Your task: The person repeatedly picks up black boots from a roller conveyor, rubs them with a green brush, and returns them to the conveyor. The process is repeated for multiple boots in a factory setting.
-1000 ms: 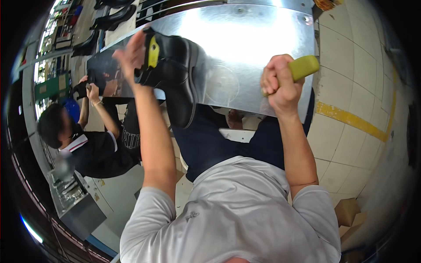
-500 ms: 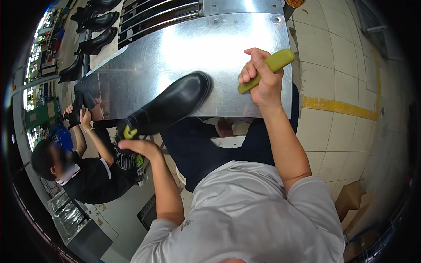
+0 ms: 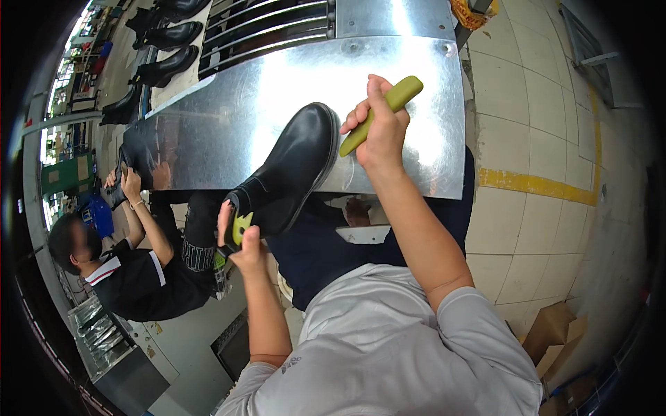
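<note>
A black leather boot [image 3: 295, 156] lies tilted over the front edge of the shiny metal table, its toe pointing away from me. My left hand [image 3: 244, 251] grips it at the open top, thumb on the near side and fingers on the far side. Yellow-green material [image 3: 241, 225] shows inside that opening. In my right hand [image 3: 381, 132] is an olive-green, rounded, bar-shaped tool [image 3: 406, 91], with my fingers wrapped round its middle. The tool's lower tip is close to the boot's toe, on the sole side, with a small gap between them.
The metal table [image 3: 416, 166] has rows of metal bars [image 3: 267, 28] at its far left. Several black boots [image 3: 166, 66] stand beyond them. At the left a co-worker [image 3: 132, 277] handles another dark shoe [image 3: 119, 184]. Cardboard boxes [image 3: 551, 333] sit on the tiled floor at the right.
The boot has turned steeper, its toe swinging away from me and its top moving right with my left hand. My right hand has brought the green tool left, closer to the toe.
</note>
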A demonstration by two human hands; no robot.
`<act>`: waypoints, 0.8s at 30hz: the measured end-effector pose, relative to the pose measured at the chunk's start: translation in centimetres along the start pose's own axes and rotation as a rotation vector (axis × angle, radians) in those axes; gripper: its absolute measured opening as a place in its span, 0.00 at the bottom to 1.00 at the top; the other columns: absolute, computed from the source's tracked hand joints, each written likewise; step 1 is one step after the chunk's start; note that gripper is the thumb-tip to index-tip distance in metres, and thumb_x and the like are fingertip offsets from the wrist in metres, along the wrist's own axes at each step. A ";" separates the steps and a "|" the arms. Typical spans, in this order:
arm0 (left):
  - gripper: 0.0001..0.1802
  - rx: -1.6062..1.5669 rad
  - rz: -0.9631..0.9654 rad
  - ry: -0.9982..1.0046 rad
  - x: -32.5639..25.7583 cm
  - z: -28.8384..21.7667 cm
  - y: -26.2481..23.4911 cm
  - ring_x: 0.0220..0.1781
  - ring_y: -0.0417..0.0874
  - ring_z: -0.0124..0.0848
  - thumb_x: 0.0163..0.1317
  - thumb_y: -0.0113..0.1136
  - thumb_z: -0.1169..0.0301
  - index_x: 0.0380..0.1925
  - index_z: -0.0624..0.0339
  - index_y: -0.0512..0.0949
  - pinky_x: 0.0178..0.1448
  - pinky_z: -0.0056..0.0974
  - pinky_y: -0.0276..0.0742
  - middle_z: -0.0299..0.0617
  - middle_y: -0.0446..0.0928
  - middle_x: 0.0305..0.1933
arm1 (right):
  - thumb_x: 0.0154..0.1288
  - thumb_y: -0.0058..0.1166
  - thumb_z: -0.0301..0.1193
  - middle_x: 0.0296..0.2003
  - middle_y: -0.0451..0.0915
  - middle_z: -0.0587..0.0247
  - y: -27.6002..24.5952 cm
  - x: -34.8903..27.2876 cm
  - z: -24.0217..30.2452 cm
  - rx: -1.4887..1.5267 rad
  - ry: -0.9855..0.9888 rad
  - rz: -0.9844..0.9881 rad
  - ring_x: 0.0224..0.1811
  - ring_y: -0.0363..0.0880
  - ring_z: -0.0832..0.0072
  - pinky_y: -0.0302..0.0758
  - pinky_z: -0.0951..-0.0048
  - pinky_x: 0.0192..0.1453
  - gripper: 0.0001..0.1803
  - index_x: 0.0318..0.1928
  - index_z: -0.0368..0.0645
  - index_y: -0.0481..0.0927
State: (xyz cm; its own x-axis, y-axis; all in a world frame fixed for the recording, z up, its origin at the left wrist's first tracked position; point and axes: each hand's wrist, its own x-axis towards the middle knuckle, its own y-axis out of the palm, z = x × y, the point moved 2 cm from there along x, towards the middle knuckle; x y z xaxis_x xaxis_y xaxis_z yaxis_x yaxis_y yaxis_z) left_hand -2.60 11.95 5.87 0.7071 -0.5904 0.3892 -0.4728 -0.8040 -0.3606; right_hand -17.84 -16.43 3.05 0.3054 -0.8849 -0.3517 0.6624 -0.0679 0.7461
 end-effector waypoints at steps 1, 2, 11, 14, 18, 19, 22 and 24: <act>0.43 -0.124 0.039 -0.029 1.4 1.3 -0.8 0.67 0.78 0.44 0.60 0.73 0.50 0.65 0.74 0.73 0.74 0.46 0.69 0.59 0.77 0.64 | 0.77 0.57 0.40 0.20 0.68 0.65 0.0 0.1 -0.3 -0.016 -0.013 0.013 0.19 0.71 0.73 0.76 0.65 0.23 0.24 0.62 0.36 0.70; 0.44 -0.224 0.114 -0.064 3.5 1.9 -1.1 0.68 0.78 0.45 0.60 0.74 0.50 0.65 0.74 0.73 0.73 0.47 0.70 0.59 0.77 0.64 | 0.76 0.59 0.39 0.21 0.70 0.66 -0.1 0.3 -0.6 -0.026 -0.048 0.015 0.19 0.71 0.74 0.76 0.66 0.23 0.23 0.59 0.36 0.71; 0.48 0.359 -0.220 0.434 9.4 -6.3 -1.1 0.74 0.72 0.52 0.59 0.78 0.55 0.73 0.60 0.65 0.75 0.52 0.70 0.59 0.67 0.75 | 0.76 0.59 0.38 0.20 0.68 0.67 0.0 0.4 -0.3 -0.069 -0.075 -0.001 0.16 0.70 0.75 0.73 0.68 0.20 0.17 0.52 0.38 0.72; 0.51 0.445 0.422 0.590 7.4 -12.5 5.7 0.76 0.69 0.53 0.51 0.80 0.55 0.72 0.62 0.66 0.78 0.54 0.63 0.58 0.70 0.73 | 0.77 0.57 0.36 0.19 0.65 0.69 0.3 -0.3 -0.2 -0.130 -0.047 -0.057 0.16 0.68 0.76 0.71 0.69 0.18 0.14 0.51 0.39 0.72; 0.52 1.013 0.772 0.498 9.3 -10.8 13.5 0.69 0.75 0.52 0.49 0.78 0.49 0.70 0.65 0.68 0.73 0.51 0.66 0.54 0.74 0.69 | 0.78 0.55 0.37 0.18 0.64 0.70 0.6 -0.5 0.3 -0.029 -0.048 -0.130 0.14 0.66 0.79 0.67 0.73 0.15 0.15 0.49 0.39 0.69; 0.52 1.058 0.816 0.423 9.8 -9.0 14.2 0.67 0.77 0.50 0.50 0.77 0.48 0.70 0.65 0.68 0.70 0.50 0.68 0.53 0.75 0.68 | 0.78 0.56 0.39 0.18 0.64 0.70 0.8 -0.5 0.0 -0.040 -0.056 -0.129 0.15 0.66 0.78 0.68 0.72 0.16 0.15 0.48 0.39 0.69; 0.50 1.029 0.814 0.421 9.8 -7.3 14.4 0.53 0.79 0.43 0.48 0.78 0.47 0.65 0.66 0.71 0.57 0.45 0.71 0.49 0.77 0.55 | 0.78 0.56 0.42 0.18 0.63 0.70 1.3 -0.7 -1.0 -0.040 -0.103 -0.155 0.15 0.65 0.78 0.68 0.72 0.17 0.16 0.42 0.42 0.70; 0.47 0.986 0.777 0.455 9.8 -6.9 14.6 0.46 0.79 0.41 0.48 0.78 0.48 0.62 0.66 0.73 0.52 0.44 0.71 0.47 0.78 0.48 | 0.78 0.57 0.41 0.18 0.63 0.70 1.6 -0.7 -1.3 -0.052 -0.121 -0.189 0.15 0.64 0.79 0.67 0.73 0.17 0.17 0.40 0.42 0.69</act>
State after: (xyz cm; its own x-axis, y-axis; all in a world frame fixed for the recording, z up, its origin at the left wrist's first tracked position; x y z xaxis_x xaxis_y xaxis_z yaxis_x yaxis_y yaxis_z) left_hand -6.21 -6.07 10.28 0.1011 -0.9947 -0.0184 0.0408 0.0226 -0.9989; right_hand -16.14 -15.29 3.79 0.0907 -0.9076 -0.4099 0.7353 -0.2165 0.6422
